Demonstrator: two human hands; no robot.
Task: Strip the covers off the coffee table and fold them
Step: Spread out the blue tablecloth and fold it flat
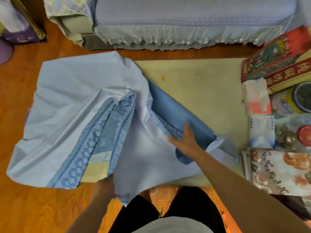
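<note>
Hard to see much of the left hand (pixel 105 184) here. It's at the near edge of the coffee table (pixel 202 78), and its fingers are tucked into the blue cover (pixel 75 105), so I can't tell exactly how they lie, only that they grip the cloth's near hem. The cover itself is bunched up over the left half of the table, pale underside mostly up, with patterned border strips showing in the folds and its left part hanging off past the table edge over the wooden floor (pixel 33 207). A patch of bare yellowish tabletop peeks through a gap in the folds near the left hand.

The right hand (pixel 186 137) is clearer: fingers curled round a rolled-over darker blue fold, thumb out to the left against the pale side. How many layers are in that fold, no idea.

The right end of the table is crowded: a red and green box (pixel 272 54) cut off by the frame edge, tissue packs (pixel 255 98), a jar with a dark lid (pixel 303 96), a bag of something brownish that's too blurry to name, and a flowery folded cloth (pixel 279 170) at the near corner. Behind the table sits a sofa (pixel 185 19) under a pale quilted throw with a lacy edge.
</note>
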